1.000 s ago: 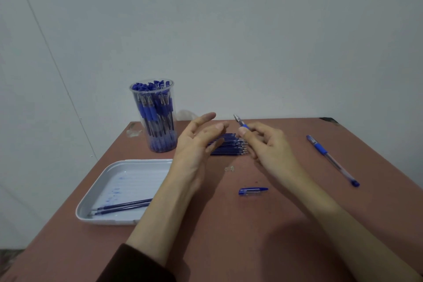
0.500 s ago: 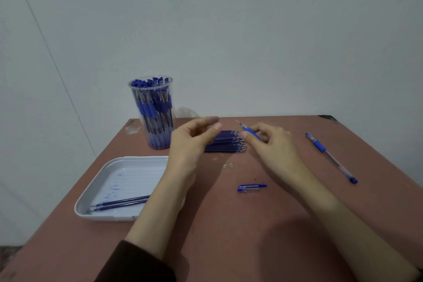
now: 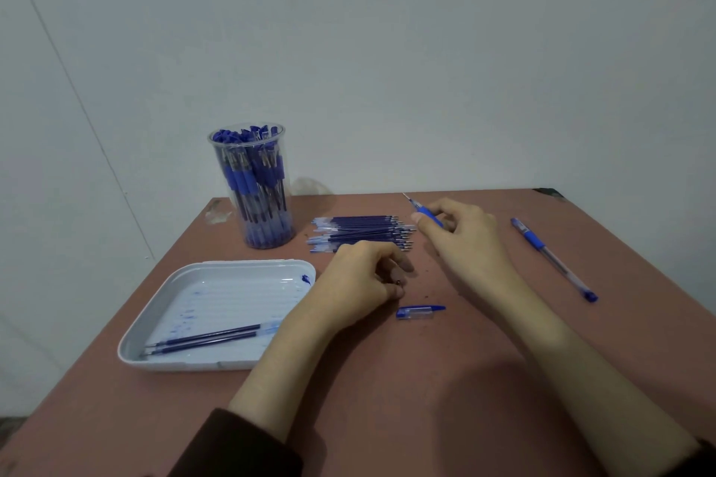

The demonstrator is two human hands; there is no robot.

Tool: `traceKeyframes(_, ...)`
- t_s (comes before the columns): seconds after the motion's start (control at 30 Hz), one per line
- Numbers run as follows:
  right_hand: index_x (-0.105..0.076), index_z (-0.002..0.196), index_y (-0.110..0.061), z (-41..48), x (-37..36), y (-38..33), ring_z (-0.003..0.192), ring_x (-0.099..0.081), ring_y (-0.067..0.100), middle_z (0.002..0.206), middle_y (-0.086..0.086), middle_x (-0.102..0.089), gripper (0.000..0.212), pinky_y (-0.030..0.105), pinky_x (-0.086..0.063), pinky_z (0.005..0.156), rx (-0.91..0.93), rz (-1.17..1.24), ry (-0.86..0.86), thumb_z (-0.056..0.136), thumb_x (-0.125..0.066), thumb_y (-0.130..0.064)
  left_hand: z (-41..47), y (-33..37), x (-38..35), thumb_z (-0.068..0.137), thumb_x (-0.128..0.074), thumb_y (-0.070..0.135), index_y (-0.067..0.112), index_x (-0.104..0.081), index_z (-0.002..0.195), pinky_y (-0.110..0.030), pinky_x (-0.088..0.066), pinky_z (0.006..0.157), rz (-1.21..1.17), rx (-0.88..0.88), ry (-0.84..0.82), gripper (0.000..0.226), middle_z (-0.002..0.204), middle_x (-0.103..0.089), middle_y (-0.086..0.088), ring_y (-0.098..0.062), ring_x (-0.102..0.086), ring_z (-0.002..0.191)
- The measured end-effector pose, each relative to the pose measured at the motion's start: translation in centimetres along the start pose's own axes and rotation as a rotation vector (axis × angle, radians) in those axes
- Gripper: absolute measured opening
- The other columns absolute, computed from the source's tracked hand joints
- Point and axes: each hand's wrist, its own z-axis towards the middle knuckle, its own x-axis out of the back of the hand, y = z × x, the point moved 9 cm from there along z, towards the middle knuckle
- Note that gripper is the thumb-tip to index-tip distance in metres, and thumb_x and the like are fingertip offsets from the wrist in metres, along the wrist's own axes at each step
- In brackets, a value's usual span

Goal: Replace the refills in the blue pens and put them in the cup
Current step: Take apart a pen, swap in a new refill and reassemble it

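Tray (image 3: 217, 283) first, pale and shallow, at about eight o'clock on the reddish table (image 3: 426, 418), its floor blotted with blue ink and two used refills (image 3: 209, 337) lying side by side near its front edge. Beyond it, at eleven o'clock, the clear cup (image 3: 213, 155) stands upright, packed with blue pens (image 3: 252, 182). Just at the cup's three o'clock lies a flat pile of fresh refills (image 3: 360, 230), their metal tips pointing toward three o'clock. The left hand (image 3: 360, 275) rests on the table at the pile's six o'clock, back up, fingers curled under with the tips down on the surface by a tiny dark bit. It is too small to name, and I cannot tell whether the fingers pinch it or only touch it. At the hand's four o'clock a loose pen cap (image 3: 420, 312) lies apart on the table, clip end toward three. The right hand (image 3: 465, 240) hovers at the pile's three o'clock, fingers bent and closed around a blue-gripped pen (image 3: 428, 214), thumb and forefinger pinching the grip, its bare point sticking out toward eleven o'clock. Well off at three o'clock on the table, another pen (image 3: 550, 257) lies alone, slanting from eleven to five.
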Motion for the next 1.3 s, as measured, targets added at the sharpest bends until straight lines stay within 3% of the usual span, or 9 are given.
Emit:
traceKeyframes(0.17,-0.069,0.087,-0.024,0.1,-0.5,-0.4,0.077,-0.062,0.025,0.076,0.004,-0.067,0.016,0.041,-0.052,0.069,0.039,0.015,-0.041,0.09,-0.061,-0.038,0.1,-0.2,1.6,0.082,-0.07,0.022,0.023,-0.068,0.107,-0.01,-0.045,0.073,-0.051,0.031,0.151,0.025,0.094,-0.068,0.01,-0.001,-0.062,0.083)
traceKeyframes(0.33,-0.069,0.084,-0.03,-0.6,-2.2,-1.7,0.071,-0.06,0.029,0.072,0.008,-0.067,0.011,0.046,-0.05,0.068,0.157,0.071,-0.164,0.087,-0.063,-0.038,-0.3,-0.7,3.1,0.091,-0.059,0.02,0.011,-0.068,0.106,-0.009,-0.047,0.064,-0.712,0.1,0.293,0.02,0.093,-0.072,0.004,0.002,-0.065,0.082)
traceKeyframes(0.43,-0.069,0.086,-0.029,-1.0,-2.7,-2.2,0.064,-0.056,0.026,0.068,0.009,-0.064,0.007,0.037,-0.046,0.062,0.203,0.071,-0.202,0.087,-0.065,-0.034,-0.4,-1.1,2.7,0.09,-0.059,0.014,0.004,-0.069,0.099,-0.02,-0.055,0.071,-0.938,0.138,0.301,0.017,0.088,-0.072,-0.007,-0.013,-0.067,0.081)
traceKeyframes(0.57,-0.07,0.081,-0.025,-1.0,-2.3,-2.3,0.052,-0.04,0.009,0.06,0.009,-0.056,0.006,0.019,-0.031,0.051,0.211,0.057,-0.195,0.085,-0.068,-0.029,-0.5,-2.6,3.6,0.09,-0.059,0.016,0.01,-0.068,0.09,-0.016,-0.051,0.063,-1.152,0.22,0.4,0.011,0.075,-0.07,0.003,-0.002,-0.063,0.061)
traceKeyframes(0.63,-0.07,0.081,-0.024,-0.9,-2.2,-2.3,0.053,-0.039,0.007,0.06,0.009,-0.054,0.006,0.018,-0.03,0.051,0.211,0.05,-0.187,0.085,-0.069,-0.028,-0.3,-3.0,3.7,0.09,-0.058,0.02,0.015,-0.067,0.092,-0.016,-0.053,0.067,-1.225,0.232,0.389,0.01,0.084,-0.071,0.004,-0.003,-0.066,0.07)
traceKeyframes(0.83,-0.071,0.085,-0.025,-0.9,-2.3,-2.1,0.059,-0.046,0.021,0.067,0.013,-0.059,0.005,0.031,-0.035,0.057,0.219,0.061,-0.175,0.085,-0.069,-0.03,-0.1,-2.3,2.9,0.083,-0.059,-0.009,0.005,-0.064,0.102,-0.015,-0.054,0.066,-1.262,0.188,0.31,0.024,0.085,-0.072,-0.005,-0.01,-0.069,0.073)
traceKeyframes(1.0,-0.072,0.086,-0.028,-0.9,-2.4,-2.2,0.068,-0.052,0.032,0.07,0.015,-0.061,0.005,0.037,-0.042,0.059,0.217,0.102,-0.19,0.086,-0.067,-0.032,0.0,-2.0,2.5,0.085,-0.06,-0.001,0.004,-0.066,0.094,-0.019,-0.055,0.073,-1.207,0.169,0.252,0.013,0.082,-0.072,-0.008,-0.015,-0.069,0.078)
traceKeyframes(1.2,-0.072,0.084,-0.027,-0.5,-1.9,-1.5,0.055,-0.038,0.009,0.066,0.016,-0.055,0.006,0.02,-0.03,0.053,0.194,0.086,-0.181,0.086,-0.068,-0.03,-0.9,-3.1,7.4,0.093,-0.051,0.005,0.016,-0.059,0.1,-0.029,-0.056,0.08,-1.368,-0.01,0.642,0.015,0.078,-0.071,0.0,-0.013,-0.069,0.079)
traceKeyframes(1.3,-0.071,0.083,-0.029,-0.2,-1.7,-0.6,0.054,-0.037,0.007,0.059,0.006,-0.049,0.007,0.025,-0.031,0.055,0.169,0.052,-0.163,0.086,-0.066,-0.034,-2.0,-3.1,10.0,0.096,-0.048,0.006,0.014,-0.058,0.113,-0.024,-0.055,0.071,-1.284,-0.117,0.805,0.021,0.082,-0.063,-0.001,-0.014,-0.064,0.08)
